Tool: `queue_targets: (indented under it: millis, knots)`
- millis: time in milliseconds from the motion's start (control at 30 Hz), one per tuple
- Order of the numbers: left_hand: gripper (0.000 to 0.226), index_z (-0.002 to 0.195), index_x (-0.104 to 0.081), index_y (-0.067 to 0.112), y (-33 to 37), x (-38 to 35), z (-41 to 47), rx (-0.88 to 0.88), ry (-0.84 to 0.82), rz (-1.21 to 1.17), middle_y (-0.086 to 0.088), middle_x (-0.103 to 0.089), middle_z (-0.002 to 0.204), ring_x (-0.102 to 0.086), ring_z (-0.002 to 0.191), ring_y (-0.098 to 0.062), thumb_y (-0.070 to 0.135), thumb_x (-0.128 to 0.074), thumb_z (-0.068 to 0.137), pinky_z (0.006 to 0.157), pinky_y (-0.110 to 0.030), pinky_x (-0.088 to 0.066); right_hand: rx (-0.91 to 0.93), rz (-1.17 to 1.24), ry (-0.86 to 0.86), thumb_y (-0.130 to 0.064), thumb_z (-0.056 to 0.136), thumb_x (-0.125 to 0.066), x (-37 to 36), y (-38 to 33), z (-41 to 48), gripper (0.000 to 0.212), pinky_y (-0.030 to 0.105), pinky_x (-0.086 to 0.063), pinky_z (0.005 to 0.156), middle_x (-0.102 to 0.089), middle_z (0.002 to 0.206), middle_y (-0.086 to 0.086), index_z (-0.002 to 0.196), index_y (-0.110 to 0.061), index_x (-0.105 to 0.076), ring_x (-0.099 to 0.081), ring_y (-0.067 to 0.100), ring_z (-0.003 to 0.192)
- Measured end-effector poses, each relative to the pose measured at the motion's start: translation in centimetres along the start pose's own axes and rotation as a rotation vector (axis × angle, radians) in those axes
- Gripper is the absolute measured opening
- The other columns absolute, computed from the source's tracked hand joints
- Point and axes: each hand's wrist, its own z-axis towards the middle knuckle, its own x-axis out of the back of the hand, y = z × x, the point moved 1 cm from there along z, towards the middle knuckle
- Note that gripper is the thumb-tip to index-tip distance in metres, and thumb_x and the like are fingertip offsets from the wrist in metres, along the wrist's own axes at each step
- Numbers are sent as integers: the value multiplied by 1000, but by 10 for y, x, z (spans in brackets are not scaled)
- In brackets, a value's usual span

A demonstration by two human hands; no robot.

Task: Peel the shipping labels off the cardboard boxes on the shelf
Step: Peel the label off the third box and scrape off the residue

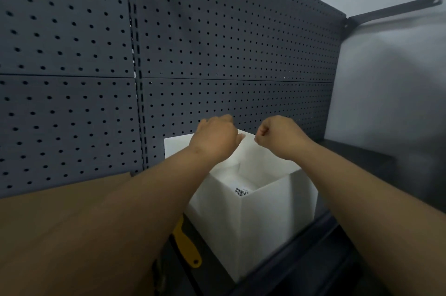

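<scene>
A white open-topped box point(265, 213) stands on the dark shelf, one corner turned toward me. A barcode label point(242, 191) shows just inside its near corner. Both my hands reach over the box to its far flap point(176, 146), which stands upright against the pegboard. My left hand point(214, 137) is closed on the flap's top edge. My right hand point(277, 135) pinches the same edge just to the right. A large brown cardboard box point(72, 235) fills the lower left, partly under my left forearm.
A dark grey pegboard point(217, 42) forms the back wall. A yellow-handled tool point(187, 247) lies between the two boxes. The dark shelf surface point(357, 158) runs on to the right, with a bracket point(391, 9) on the white wall above.
</scene>
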Motion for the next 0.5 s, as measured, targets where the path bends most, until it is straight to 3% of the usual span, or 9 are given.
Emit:
queue_targets:
  millis: [200, 333, 400, 500]
  knots:
    - [25, 115, -59, 18, -8, -4, 2, 7, -14, -20, -1, -68, 107, -54, 109, -23, 31, -52, 95, 96, -34, -32, 2, -38, -31, -11, 91, -50, -10, 0, 4, 19, 23, -38, 49, -69, 91, 16, 89, 1, -65, -52, 21, 65]
    - [20, 99, -65, 12, -8, -5, 0, 24, -63, 5, -3, -67, 100, -59, 99, -24, 27, -55, 92, 95, -34, -35, 6, -78, -52, -9, 90, -49, -16, 1, 5, 14, 22, -31, 46, -55, 79, 8, 77, -10, -54, -46, 20, 59]
    - [26, 94, -69, 9, -9, -4, -1, 24, -90, 25, -1, -58, 100, -57, 99, -23, 30, -53, 94, 94, -34, -36, 7, -86, -58, -8, 89, -48, -18, 1, 5, 14, 22, -31, 46, -53, 78, 8, 76, -10, -53, -46, 21, 64]
    - [35, 88, -66, 8, -7, -1, -3, 21, -113, 64, -3, -45, 97, -53, 99, -25, 33, -44, 100, 94, -34, -35, -1, -91, -63, -6, 88, -48, -17, 0, 5, 18, 22, -30, 46, -50, 72, 8, 70, -9, -49, -42, 21, 57]
